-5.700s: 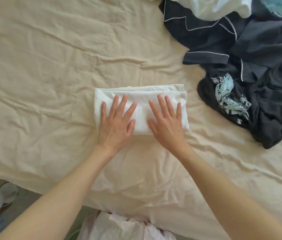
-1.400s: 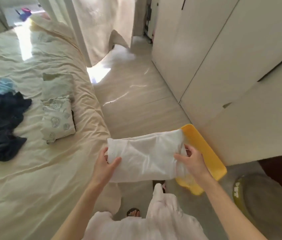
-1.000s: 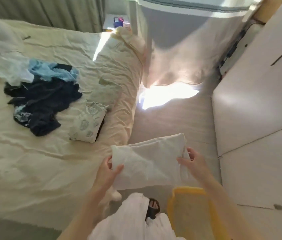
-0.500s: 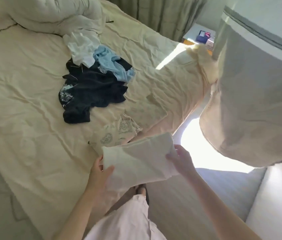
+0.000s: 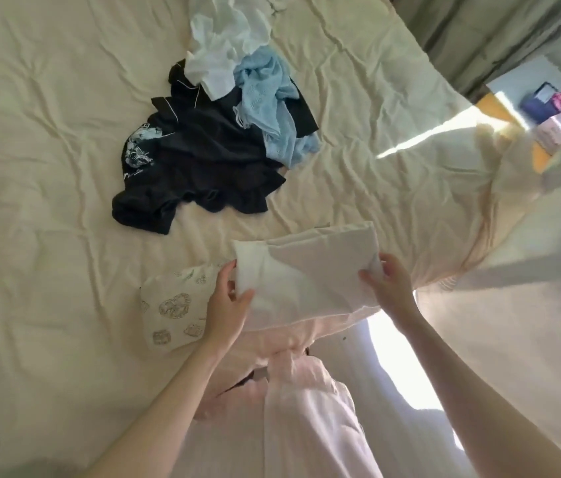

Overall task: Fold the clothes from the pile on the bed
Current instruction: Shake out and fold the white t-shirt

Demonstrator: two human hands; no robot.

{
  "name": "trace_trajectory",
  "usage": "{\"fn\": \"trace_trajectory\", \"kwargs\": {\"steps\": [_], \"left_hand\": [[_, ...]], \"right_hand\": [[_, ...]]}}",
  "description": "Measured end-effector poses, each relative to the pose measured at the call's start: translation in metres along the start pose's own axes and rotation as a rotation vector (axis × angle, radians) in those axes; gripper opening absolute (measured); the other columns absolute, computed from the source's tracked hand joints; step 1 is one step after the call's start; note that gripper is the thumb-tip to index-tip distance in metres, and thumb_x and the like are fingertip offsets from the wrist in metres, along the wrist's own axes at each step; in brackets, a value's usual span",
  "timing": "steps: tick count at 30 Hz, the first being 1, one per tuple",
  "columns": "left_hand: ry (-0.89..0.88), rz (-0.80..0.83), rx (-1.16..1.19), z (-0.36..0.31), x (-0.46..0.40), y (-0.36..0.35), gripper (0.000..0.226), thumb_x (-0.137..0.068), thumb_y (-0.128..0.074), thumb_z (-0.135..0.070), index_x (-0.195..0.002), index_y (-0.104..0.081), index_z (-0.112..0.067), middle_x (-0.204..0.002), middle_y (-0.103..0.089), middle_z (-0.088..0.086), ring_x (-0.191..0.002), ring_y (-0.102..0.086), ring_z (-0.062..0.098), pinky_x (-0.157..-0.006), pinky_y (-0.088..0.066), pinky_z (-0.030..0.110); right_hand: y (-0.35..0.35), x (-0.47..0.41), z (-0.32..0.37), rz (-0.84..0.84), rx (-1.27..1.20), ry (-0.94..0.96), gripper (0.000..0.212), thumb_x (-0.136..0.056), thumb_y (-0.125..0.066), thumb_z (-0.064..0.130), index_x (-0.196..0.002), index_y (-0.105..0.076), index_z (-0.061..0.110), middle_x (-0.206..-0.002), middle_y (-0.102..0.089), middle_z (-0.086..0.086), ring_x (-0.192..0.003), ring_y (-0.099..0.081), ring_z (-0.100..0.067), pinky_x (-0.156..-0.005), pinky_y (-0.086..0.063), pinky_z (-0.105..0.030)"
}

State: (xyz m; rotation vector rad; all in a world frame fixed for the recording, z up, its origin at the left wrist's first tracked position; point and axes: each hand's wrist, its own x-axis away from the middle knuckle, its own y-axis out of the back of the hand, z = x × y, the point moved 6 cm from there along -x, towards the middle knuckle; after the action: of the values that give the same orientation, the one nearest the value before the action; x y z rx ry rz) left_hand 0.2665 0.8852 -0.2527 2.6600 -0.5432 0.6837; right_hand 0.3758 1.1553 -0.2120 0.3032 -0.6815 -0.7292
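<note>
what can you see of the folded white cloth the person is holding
The folded white cloth is a soft, thin-looking fabric folded into a flat, roughly rectangular bundle, lightly creased, with layered edges showing along its far side. It is held in the air over the near edge of the bed, tilted slightly. The left hand grips its left end, thumb on top, and the right hand pinches its right end. It hangs just right of a folded patterned piece; contact between them cannot be told.

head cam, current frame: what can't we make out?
- Folded white garment: underside and whether it touches the bed, hidden by itself.
- Patterned folded item: right part hidden by left hand and the garment.
- Right hand: fingertips hidden behind the cloth.
- Dark clothes: count unclear, tangled.
- Nightstand items: blurred.
</note>
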Motion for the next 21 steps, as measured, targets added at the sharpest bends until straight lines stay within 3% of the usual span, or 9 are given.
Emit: {"fn": "trace_trajectory", "kwargs": {"steps": [2, 6, 8, 10, 12, 14, 16, 19, 21], "left_hand": [[0.016, -0.058, 0.003, 0.007, -0.019, -0.017, 0.052, -0.09, -0.057, -0.014, -0.134, -0.037, -0.032, -0.113, -0.059, -0.003, -0.095, -0.061, 0.011, -0.074, -0.054, 0.026], [0.066, -0.157, -0.024, 0.031, -0.05, -0.045, 0.056, -0.09, -0.057, -0.007, -0.139, -0.034, -0.02, -0.129, -0.049, -0.004, -0.104, -0.054, 0.008, -0.076, -0.046, 0.012], [0.111, -0.194, -0.081, 0.042, -0.062, -0.053, 0.06, -0.089, -0.059, -0.006, -0.14, -0.031, -0.017, -0.128, -0.044, -0.008, -0.108, -0.05, 0.007, -0.079, -0.041, 0.011], [0.149, -0.236, -0.121, 0.051, -0.069, -0.057, 0.063, -0.088, -0.06, -0.006, -0.141, -0.029, -0.018, -0.129, -0.043, -0.01, -0.115, -0.048, 0.01, -0.086, -0.04, 0.018], [0.146, -0.264, -0.159, 0.052, -0.069, -0.06, 0.067, -0.087, -0.058, -0.006, -0.144, -0.024, -0.021, -0.141, -0.039, -0.009, -0.122, -0.045, 0.011, -0.093, -0.042, 0.027], [0.132, -0.259, -0.232, 0.049, -0.064, -0.063, 0.074, -0.088, -0.056, -0.009, -0.146, -0.016, -0.032, -0.148, -0.031, -0.012, -0.125, -0.042, 0.009, -0.093, -0.041, 0.029], [0.078, -0.196, -0.318, 0.041, -0.06, -0.067, 0.082, -0.088, -0.057, -0.014, -0.145, -0.006, -0.046, -0.151, -0.018, -0.026, -0.131, -0.033, 0.0, -0.096, -0.038, 0.028], [-0.071, -0.079, -0.447, 0.027, -0.059, -0.069, 0.094, -0.089, -0.058, -0.015, -0.138, 0.008, -0.06, -0.142, 0.006, -0.048, -0.127, -0.001, -0.028, -0.102, -0.025, 0.026], [-0.12, -0.032, -0.524, 0.024, -0.061, -0.071, 0.095, -0.089, -0.056, -0.013, -0.138, 0.01, -0.059, -0.145, 0.011, -0.043, -0.126, 0.006, -0.028, -0.098, -0.028, 0.027]], "right_hand": [[-0.003, -0.039, -0.007, 0.01, 0.05, 0.025, 0.028, -0.08, -0.064, 0.001, -0.107, -0.058, 0.006, -0.097, -0.061, -0.011, -0.088, -0.058, -0.028, -0.08, -0.049, -0.043], [-0.02, -0.108, -0.034, 0.114, 0.179, 0.033, 0.03, -0.08, -0.067, 0.007, -0.108, -0.06, 0.008, -0.099, -0.065, -0.012, -0.094, -0.061, -0.032, -0.086, -0.048, -0.05], [-0.03, -0.133, -0.052, 0.164, 0.232, -0.008, 0.035, -0.081, -0.066, 0.009, -0.115, -0.058, 0.005, -0.106, -0.065, -0.016, -0.099, -0.06, -0.034, -0.089, -0.046, -0.051], [-0.038, -0.15, -0.068, 0.202, 0.255, -0.072, 0.042, -0.082, -0.066, 0.008, -0.122, -0.053, 0.0, -0.113, -0.061, -0.018, -0.105, -0.058, -0.034, -0.089, -0.046, -0.042], [-0.04, -0.158, -0.078, 0.212, 0.263, -0.125, 0.047, -0.083, -0.066, 0.007, -0.126, -0.05, 0.0, -0.118, -0.06, -0.017, -0.108, -0.057, -0.032, -0.079, -0.04, -0.027], [-0.039, -0.155, -0.074, 0.18, 0.299, -0.1, 0.051, -0.085, -0.065, 0.01, -0.131, -0.046, 0.002, -0.122, -0.058, -0.015, -0.11, -0.056, -0.029, -0.075, -0.035, -0.018], [-0.037, -0.145, -0.055, 0.134, 0.41, 0.09, 0.053, -0.085, -0.065, 0.013, -0.134, -0.044, 0.003, -0.13, -0.053, -0.014, -0.118, -0.051, -0.03, -0.088, -0.038, -0.025], [-0.047, -0.117, -0.024, 0.094, 0.679, 0.613, 0.053, -0.084, -0.069, 0.015, -0.132, -0.05, 0.004, -0.138, -0.048, -0.019, -0.127, -0.046, -0.036, -0.102, -0.038, -0.047], [-0.067, -0.104, -0.028, 0.282, 0.835, 0.762, 0.056, -0.088, -0.065, 0.025, -0.139, -0.045, 0.012, -0.148, -0.037, -0.015, -0.137, -0.033, -0.035, -0.109, -0.028, -0.052]]}}
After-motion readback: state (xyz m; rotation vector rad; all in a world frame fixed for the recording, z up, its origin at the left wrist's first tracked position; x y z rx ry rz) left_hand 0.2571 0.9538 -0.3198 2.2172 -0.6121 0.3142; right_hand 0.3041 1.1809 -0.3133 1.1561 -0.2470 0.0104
